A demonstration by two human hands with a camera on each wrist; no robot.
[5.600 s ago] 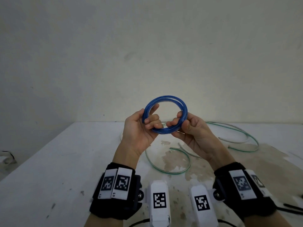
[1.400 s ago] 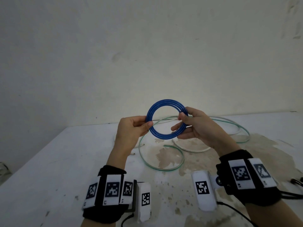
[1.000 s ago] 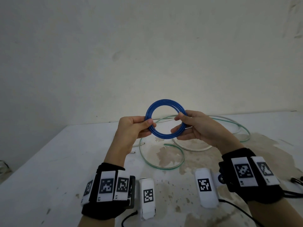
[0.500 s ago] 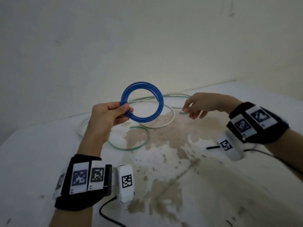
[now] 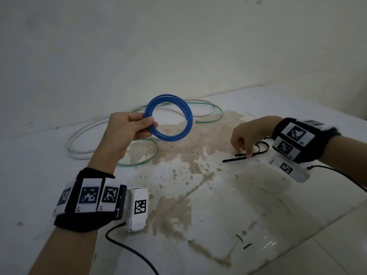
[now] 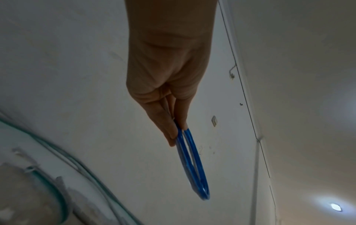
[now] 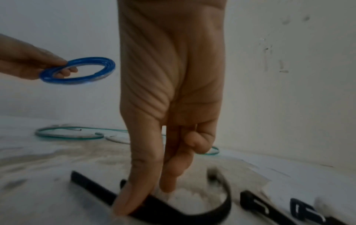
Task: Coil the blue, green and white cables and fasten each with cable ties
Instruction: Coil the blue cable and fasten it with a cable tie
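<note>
My left hand point(image 5: 149, 126) holds the coiled blue cable point(image 5: 188, 116) up above the table, pinching its left side between thumb and fingers point(image 6: 176, 130); the coil point(image 6: 204, 194) hangs edge-on in the left wrist view. My right hand point(image 5: 245, 152) is down on the table to the right. Its thumb and forefinger point(image 7: 146, 197) stand on either side of a black cable tie point(image 7: 90, 182) and pinch its strap. The green cable point(image 5: 139, 163) and the white cable point(image 5: 79, 155) lie loose on the table behind the coil.
More black cable ties point(image 5: 262, 147) lie under my right wrist, with buckles showing point(image 7: 256, 204). The white table point(image 5: 198, 195) is stained brown in the middle. A plain wall stands close behind it. Black sensor leads trail from both wrists.
My right hand has let go of the blue coil, swung right and dropped onto the cable ties. My left hand now holds the coil alone. The head view has turned right.
</note>
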